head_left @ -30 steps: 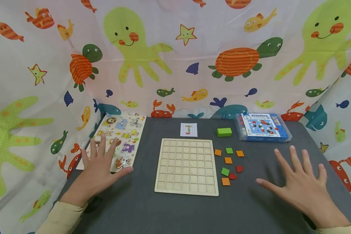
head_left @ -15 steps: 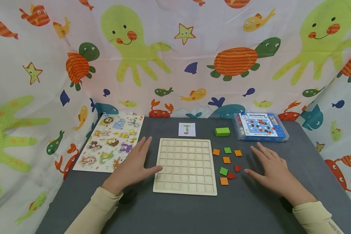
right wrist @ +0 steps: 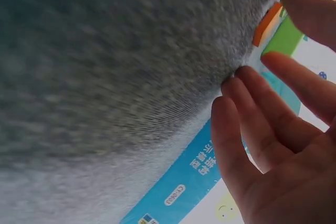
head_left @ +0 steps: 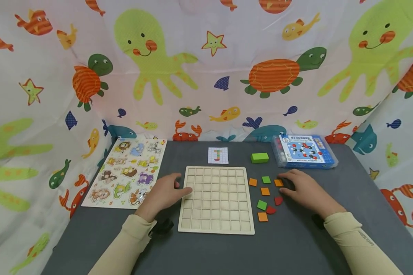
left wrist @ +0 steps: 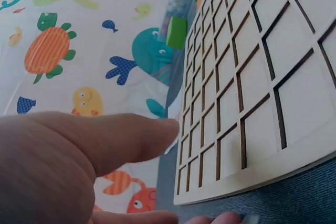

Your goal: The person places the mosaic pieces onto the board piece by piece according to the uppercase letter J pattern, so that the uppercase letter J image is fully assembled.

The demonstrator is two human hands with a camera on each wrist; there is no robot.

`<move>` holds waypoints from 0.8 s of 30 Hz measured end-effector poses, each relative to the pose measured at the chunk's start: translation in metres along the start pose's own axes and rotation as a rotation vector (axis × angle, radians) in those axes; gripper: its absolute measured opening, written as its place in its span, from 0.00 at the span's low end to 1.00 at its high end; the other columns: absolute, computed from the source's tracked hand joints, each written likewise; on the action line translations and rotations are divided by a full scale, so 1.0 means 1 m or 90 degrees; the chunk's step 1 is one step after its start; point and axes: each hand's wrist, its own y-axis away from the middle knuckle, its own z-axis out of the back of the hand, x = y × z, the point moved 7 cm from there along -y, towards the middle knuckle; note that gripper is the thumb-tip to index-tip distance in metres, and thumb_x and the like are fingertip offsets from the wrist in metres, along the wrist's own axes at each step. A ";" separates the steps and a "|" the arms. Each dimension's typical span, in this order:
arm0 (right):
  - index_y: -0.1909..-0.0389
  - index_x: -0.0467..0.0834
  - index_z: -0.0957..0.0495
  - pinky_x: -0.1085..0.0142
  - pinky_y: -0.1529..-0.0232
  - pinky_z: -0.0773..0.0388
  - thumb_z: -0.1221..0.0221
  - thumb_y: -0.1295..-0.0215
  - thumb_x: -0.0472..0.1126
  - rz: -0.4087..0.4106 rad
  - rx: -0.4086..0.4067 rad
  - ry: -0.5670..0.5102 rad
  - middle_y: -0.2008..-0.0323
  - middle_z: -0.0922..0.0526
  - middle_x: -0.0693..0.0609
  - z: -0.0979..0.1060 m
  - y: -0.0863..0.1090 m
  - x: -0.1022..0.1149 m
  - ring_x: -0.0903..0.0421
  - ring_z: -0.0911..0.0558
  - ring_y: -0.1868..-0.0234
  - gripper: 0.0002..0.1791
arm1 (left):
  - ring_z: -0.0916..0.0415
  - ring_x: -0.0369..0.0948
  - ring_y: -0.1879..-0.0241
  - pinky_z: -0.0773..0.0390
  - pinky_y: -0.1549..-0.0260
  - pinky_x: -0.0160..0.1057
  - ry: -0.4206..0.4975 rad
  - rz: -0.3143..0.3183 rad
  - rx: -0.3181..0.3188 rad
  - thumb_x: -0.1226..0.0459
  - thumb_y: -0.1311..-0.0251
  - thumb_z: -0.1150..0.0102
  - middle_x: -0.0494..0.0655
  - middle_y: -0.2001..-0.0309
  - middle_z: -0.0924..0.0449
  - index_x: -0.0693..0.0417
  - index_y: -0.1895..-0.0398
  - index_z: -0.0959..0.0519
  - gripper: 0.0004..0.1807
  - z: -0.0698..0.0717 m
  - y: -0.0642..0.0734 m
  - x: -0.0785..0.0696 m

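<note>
Lying between both hands [head_left: 165, 193] [head_left: 301, 189] are a gridded board [head_left: 215, 199] and tiles [head_left: 265, 191].

Pale wood colour, gridded, on the board [head_left: 216, 200] at centre. Orange, green and red on small tiles [head_left: 265, 191] right of centre. Dark grey across the table [head_left: 206, 254], lower frame. Colourful sea-creature print on white cloth [head_left: 206, 76], upper frame.

It looks like a curtained tabletop play nook; what lies beyond is hidden. A white fabric curtain printed with cartoon sea animals [head_left: 199, 89] encloses a dark grey surface [head_left: 213, 254] bearing a pale square wooden grid board [head_left: 216, 200] and a cream rectangular animal-picture board [head_left: 126, 172].
</note>
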 end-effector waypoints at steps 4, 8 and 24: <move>0.36 0.41 0.15 0.38 0.40 0.18 0.29 0.29 0.44 0.007 0.005 0.002 0.42 0.16 0.41 -0.002 -0.006 -0.002 0.42 0.17 0.45 0.24 | 0.18 0.40 0.68 0.21 0.70 0.40 0.031 0.008 0.023 0.49 0.33 0.28 0.47 0.58 0.15 0.56 0.24 0.26 0.39 -0.006 0.002 0.005; 0.39 0.44 0.13 0.41 0.44 0.16 0.29 0.29 0.41 0.010 0.003 0.000 0.44 0.16 0.43 -0.001 -0.010 -0.003 0.46 0.17 0.49 0.19 | 0.15 0.41 0.75 0.18 0.73 0.40 0.076 0.001 0.046 0.56 0.30 0.31 0.46 0.65 0.14 0.55 0.23 0.26 0.34 -0.011 0.002 0.006; 0.47 0.44 0.11 0.42 0.45 0.16 0.30 0.28 0.42 0.009 0.003 -0.011 0.49 0.15 0.44 0.001 -0.015 -0.001 0.47 0.16 0.50 0.13 | 0.15 0.41 0.81 0.14 0.78 0.39 0.112 0.028 0.023 0.62 0.31 0.31 0.47 0.77 0.15 0.51 0.23 0.26 0.33 -0.018 -0.002 0.010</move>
